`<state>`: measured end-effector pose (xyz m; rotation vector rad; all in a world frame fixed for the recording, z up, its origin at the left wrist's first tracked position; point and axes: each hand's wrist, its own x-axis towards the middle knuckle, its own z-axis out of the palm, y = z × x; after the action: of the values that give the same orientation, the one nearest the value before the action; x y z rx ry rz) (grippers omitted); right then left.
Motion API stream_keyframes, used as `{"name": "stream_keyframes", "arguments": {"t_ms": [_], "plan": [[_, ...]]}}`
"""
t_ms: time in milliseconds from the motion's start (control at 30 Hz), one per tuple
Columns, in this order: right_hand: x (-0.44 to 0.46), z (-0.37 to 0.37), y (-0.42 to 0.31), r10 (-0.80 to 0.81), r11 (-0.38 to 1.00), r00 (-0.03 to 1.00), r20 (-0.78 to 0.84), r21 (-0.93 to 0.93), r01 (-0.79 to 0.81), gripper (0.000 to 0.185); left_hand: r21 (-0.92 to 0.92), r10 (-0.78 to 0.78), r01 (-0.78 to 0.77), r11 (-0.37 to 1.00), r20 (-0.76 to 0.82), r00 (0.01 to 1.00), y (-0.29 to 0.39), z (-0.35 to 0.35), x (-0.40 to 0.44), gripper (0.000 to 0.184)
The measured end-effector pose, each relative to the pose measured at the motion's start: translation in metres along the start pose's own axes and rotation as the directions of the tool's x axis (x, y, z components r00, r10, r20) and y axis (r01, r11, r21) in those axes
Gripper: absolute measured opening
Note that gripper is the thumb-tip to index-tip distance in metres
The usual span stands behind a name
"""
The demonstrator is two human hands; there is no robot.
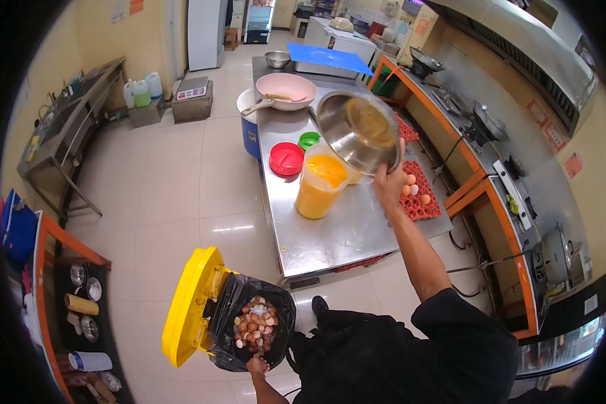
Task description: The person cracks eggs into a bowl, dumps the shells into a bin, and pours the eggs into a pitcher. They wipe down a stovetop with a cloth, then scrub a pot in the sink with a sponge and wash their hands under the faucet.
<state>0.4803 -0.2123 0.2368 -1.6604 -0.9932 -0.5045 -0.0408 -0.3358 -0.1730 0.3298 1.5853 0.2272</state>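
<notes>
My right hand (389, 180) grips the rim of a steel mixing bowl (337, 124), which is tipped on its side over the table. Yellowish residue coats part of its inside. Just below and to the left stands a clear plastic pitcher (313, 195) full of yellow egg liquid, with another container partly hidden behind it. Down by the floor, my left hand (257, 364) is closed on the near rim of a trash bin (225, 350) lined with a black bag. Broken eggshells (256, 324) fill the bag, and the bin's yellow lid (190, 303) hangs open.
On the steel table (337, 246) are a red lid (286, 159), a green lid (309, 140), a pink pan (286, 87) and a red egg tray (421, 202) holding several eggs. An orange-framed stove counter (491, 202) runs along the right. A shelf (67, 249) stands at left.
</notes>
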Motion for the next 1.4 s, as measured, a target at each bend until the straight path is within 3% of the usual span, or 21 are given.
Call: {"name": "stream_keyframes", "arguments": {"t_ms": [67,133,200,267,300,400,533,600,667,733,800,933,1067,1100,1167,1200,1233,1267,1333,1367,1400], "plan": [[-0.005,-0.006,0.006,0.246,0.949,0.966,-0.079,0.225,-0.223,0.045,-0.023,0.003,-0.002,1.000,0.016,1.000,0.004,0.003,-0.004,0.021],[-0.029,-0.026,0.011,0.603,0.710,0.798,-0.015,0.466,-0.527,0.039,-0.288,0.004,0.056,0.956,0.206,0.979,0.005,0.001,-0.004,0.019],[-0.063,-0.055,0.002,0.749,0.520,0.660,0.057,0.567,-0.639,0.039,-0.440,0.094,0.060,0.896,0.319,0.943,0.013,0.003,-0.008,0.022],[-0.115,-0.073,0.015,0.834,0.446,0.550,0.045,0.530,-0.721,0.038,-0.502,0.228,-0.017,0.865,0.362,0.904,0.023,0.012,-0.023,0.026],[-0.138,-0.080,0.019,0.874,0.366,0.473,0.112,0.489,-0.792,0.038,-0.479,0.263,-0.068,0.875,0.353,0.898,0.047,0.025,-0.058,0.029],[-0.182,-0.081,0.041,0.949,0.141,0.250,0.190,0.451,-0.881,0.037,-0.488,0.477,-0.229,0.842,0.477,0.738,0.117,0.078,-0.148,0.025],[-0.186,-0.079,0.085,0.878,0.012,0.176,0.444,0.347,-0.938,0.038,-0.262,0.563,-0.521,0.813,0.584,0.585,0.187,0.176,-0.238,0.028],[-0.170,-0.086,0.094,0.827,0.002,0.171,0.535,0.301,-0.953,0.039,-0.216,0.525,-0.527,0.822,0.648,0.552,0.207,0.225,-0.261,0.028],[-0.166,-0.093,0.108,0.800,-0.031,0.125,0.587,0.249,-0.968,0.042,-0.279,0.634,-0.598,0.751,0.557,0.536,0.208,0.287,-0.270,0.030],[-0.171,-0.107,0.139,0.831,0.067,0.048,0.554,-0.014,-0.998,0.058,-0.324,0.584,-0.490,0.809,0.535,0.611,0.205,0.338,-0.287,0.035],[-0.164,-0.125,0.153,0.740,0.575,0.511,0.437,-0.017,-0.818,0.061,-0.352,0.576,-0.475,0.807,0.650,0.496,0.204,0.376,-0.271,0.038],[-0.100,-0.127,0.119,0.171,0.887,0.741,0.650,0.226,-0.403,0.059,-0.419,0.623,-0.464,0.780,0.589,0.515,0.183,0.443,-0.275,0.056],[-0.097,-0.077,0.137,0.294,0.784,0.619,0.728,0.186,-0.592,0.048,-0.495,0.561,-0.265,0.827,0.700,0.442,0.183,0.455,-0.297,0.065],[-0.089,-0.070,0.143,0.301,0.769,0.531,0.792,0.128,-0.626,0.045,-0.447,0.534,-0.296,0.844,0.658,0.531,0.184,0.448,-0.299,0.064],[-0.071,-0.060,0.157,0.296,0.749,0.330,0.896,-0.003,-0.662,0.039,-0.271,0.641,-0.601,0.752,0.513,0.571,0.189,0.422,-0.289,0.060],[-0.075,-0.050,0.163,0.163,0.873,0.470,0.868,0.095,-0.479,0.034,-0.150,0.693,-0.712,0.686,0.435,0.575,0.189,0.410,-0.280,0.058],[-0.077,-0.046,0.171,0.090,0.876,0.487,0.869,0.163,-0.453,0.032,-0.010,0.803,-0.815,0.580,0.174,0.569,0.185,0.406,-0.262,0.048],[-0.071,-0.046,0.168,0.019,0.874,0.502,0.865,0.229,-0.428,0.030,0.323,0.880,-0.839,0.438,0.035,0.473,0.184,0.400,-0.264,0.046],[-0.059,-0.045,0.155,-0.244,0.913,0.630,0.737,0.393,-0.106,0.030,0.537,0.911,-0.764,0.358,-0.020,0.413,0.172,0.391,-0.238,0.048],[-0.056,-0.044,0.151,-0.376,0.891,0.661,0.649,0.450,0.064,0.031,0.535,0.869,-0.735,0.416,0.004,0.495,0.170,0.390,-0.235,0.047],[-0.060,-0.038,0.158,-0.409,0.906,0.468,0.783,0.408,0.111,0.033,0.531,0.820,-0.705,0.470,0.033,0.572,0.167,0.392,-0.234,0.046]]}}
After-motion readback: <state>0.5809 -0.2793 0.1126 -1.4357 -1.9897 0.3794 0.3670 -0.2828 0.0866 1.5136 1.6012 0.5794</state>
